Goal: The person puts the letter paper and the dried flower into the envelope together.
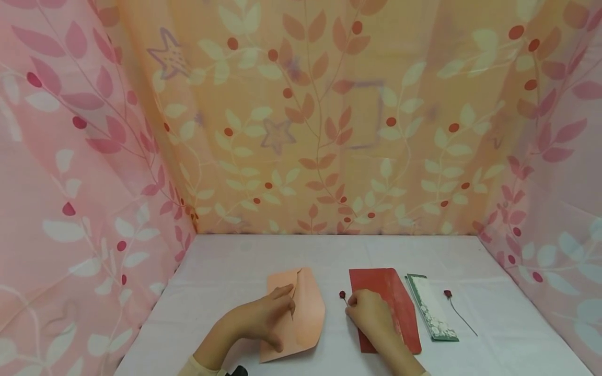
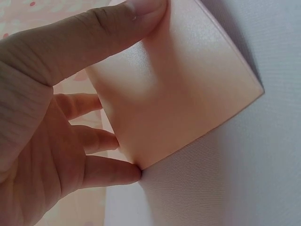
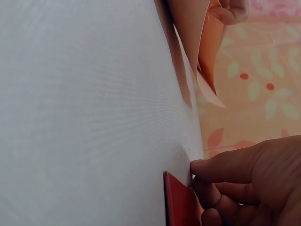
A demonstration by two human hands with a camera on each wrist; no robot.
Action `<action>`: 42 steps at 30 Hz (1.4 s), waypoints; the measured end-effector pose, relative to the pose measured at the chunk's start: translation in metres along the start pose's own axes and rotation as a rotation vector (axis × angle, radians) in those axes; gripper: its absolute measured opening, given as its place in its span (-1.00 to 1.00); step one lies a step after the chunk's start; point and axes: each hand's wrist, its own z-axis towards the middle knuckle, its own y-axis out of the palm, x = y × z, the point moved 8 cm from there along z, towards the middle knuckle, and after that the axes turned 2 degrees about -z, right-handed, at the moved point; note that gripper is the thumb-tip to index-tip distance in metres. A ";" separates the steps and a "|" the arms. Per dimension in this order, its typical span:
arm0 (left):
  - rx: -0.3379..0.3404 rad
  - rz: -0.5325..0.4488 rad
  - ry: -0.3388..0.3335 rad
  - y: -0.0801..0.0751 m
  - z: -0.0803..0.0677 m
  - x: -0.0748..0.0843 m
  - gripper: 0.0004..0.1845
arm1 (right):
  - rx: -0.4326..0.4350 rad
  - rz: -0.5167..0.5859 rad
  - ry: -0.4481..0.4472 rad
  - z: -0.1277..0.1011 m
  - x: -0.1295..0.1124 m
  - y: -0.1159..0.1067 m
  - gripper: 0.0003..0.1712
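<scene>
**Two hands working at envelopes on a white-covered table**

The left hand (image 1: 256, 321) is gripping a peach envelope (image 1: 303, 313) that is lying near the front edge of the table (image 1: 226, 271), a little left of the middle. The left wrist view is showing the thumb (image 2: 108, 33) curling over the top of the envelope (image 2: 174, 89) while the other fingers (image 2: 110, 172) are tucking under its lower edge, so the paper is being pinched between them and lifted off the cloth at that side. In the head view the envelope's flap is standing open under the fingertips.

The right hand (image 1: 371, 316) is resting just right of the middle, near the front edge, lying partly over the left side of a red envelope (image 1: 395, 308). Its fingers are curling together and pinching the thin stem of a small red flower (image 1: 342, 295), whose bud is showing just beyond the fingertips, between the two envelopes. The right wrist view is showing the fingertips (image 3: 207, 167) pressing down at the cloth beside the corner of the red envelope (image 3: 178, 202), though the stem itself is too small to make out there.

To the right of the red envelope, and just beside it, a long green-edged card with a white pattern (image 1: 431, 308) is lying flat. Farther toward the right edge a second red flower on a wire stem (image 1: 458, 310) is lying on the cloth, apart from the card.

A leaf-printed curtain in pink and orange (image 1: 301, 115) is hanging around the back and both sides of the table.
</scene>
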 end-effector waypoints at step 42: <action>0.003 0.007 -0.005 0.001 0.001 0.000 -0.24 | -0.105 0.506 -0.119 0.002 -0.049 0.014 -0.90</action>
